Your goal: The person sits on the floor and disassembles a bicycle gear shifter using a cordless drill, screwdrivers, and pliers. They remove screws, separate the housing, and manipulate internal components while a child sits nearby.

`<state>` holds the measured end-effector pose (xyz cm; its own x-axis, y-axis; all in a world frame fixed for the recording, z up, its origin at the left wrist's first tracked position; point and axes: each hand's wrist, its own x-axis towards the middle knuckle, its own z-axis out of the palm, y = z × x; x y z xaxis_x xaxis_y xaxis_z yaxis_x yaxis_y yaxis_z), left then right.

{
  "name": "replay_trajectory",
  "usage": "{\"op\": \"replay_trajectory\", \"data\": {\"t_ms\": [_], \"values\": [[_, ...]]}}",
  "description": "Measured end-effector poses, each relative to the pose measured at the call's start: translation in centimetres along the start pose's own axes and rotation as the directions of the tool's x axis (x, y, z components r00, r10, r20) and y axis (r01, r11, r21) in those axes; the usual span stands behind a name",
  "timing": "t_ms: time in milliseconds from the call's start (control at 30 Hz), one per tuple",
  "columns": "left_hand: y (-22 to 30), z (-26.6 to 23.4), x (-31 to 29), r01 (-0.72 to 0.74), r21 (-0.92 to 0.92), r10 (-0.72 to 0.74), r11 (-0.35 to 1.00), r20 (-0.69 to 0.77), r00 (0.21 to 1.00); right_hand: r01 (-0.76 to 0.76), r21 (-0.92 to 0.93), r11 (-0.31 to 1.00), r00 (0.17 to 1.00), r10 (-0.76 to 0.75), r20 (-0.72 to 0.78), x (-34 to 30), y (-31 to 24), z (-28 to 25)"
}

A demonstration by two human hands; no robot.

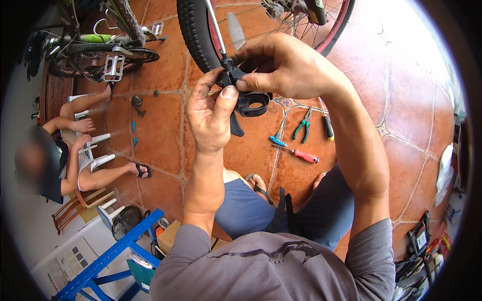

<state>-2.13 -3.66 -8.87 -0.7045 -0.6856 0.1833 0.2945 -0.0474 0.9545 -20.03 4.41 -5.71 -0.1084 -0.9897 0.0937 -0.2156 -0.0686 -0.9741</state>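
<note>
Between my two hands is a black bicycle shifter (238, 75) with a round clamp ring (255, 104) and a dark lever (236, 126) hanging below. A pale cable housing (215, 27) runs up from its top. My left hand (213, 113) is closed on the shifter's left side, thumb on its front. From the right, my right hand (296, 70) pinches its upper part, thumb against the body. Its other fingers curl behind, partly hidden. Beyond the hands stands a bicycle wheel (193, 35) with a knobby tyre and red rim.
Green-handled pliers (303, 126), a black-and-yellow screwdriver (327, 123), a red-handled screwdriver (305, 156) and a blue-handled tool (276, 140) lie on the tiles. Another bicycle (95, 50) stands far left. A seated person (65, 150) is at left, near a blue metal frame (110, 256).
</note>
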Motion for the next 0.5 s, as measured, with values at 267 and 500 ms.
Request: {"op": "replay_trajectory", "data": {"t_ms": [267,500], "values": [[-0.2,-0.5,0.3,-0.019,-0.027,0.02,0.999,0.038,0.999,0.0,0.079,0.997,1.0,0.002,-0.031,-0.2,0.5,0.2],[-1.8,-2.2,0.8,0.066,-0.186,-0.047,0.98,0.105,0.993,-0.058,0.259,0.964,0.976,0.109,-0.186,-3.6,2.9,-2.6]]}}
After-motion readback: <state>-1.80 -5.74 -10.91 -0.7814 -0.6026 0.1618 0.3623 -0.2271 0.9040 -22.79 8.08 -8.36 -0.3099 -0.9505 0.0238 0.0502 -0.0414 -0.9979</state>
